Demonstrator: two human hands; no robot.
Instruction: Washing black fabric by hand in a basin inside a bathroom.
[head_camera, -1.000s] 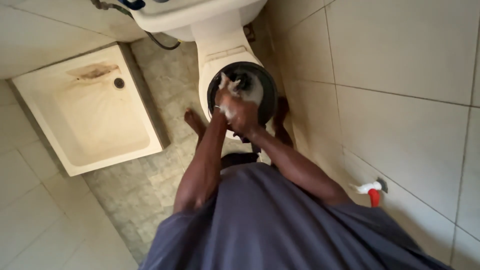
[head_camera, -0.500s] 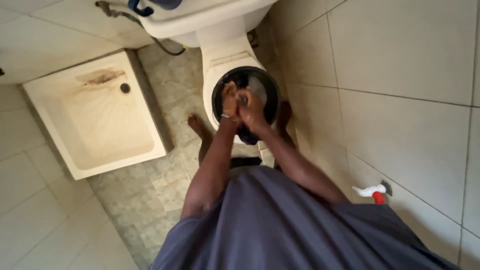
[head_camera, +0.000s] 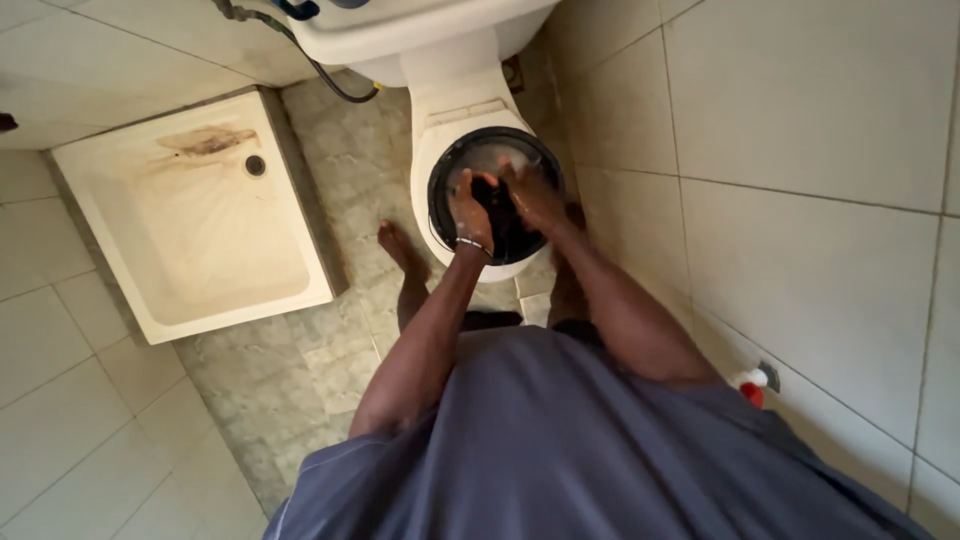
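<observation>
A black bucket stands on the closed white toilet in front of me. Both my hands are inside it, close together. My left hand, with a bracelet at the wrist, and my right hand each grip a dark wet cloth between them. Soapy water shows at the far side of the bucket. My bare feet stand on the floor on either side of the toilet.
A cream shower tray with a drain lies on the floor to the left. A tiled wall runs along the right, with a white and red tap low on it. A dark hose runs behind the toilet.
My hands were pressed together rubbing over the bucket with foam on them. Now they have dropped lower into it and moved a little apart, holding the dark cloth.
</observation>
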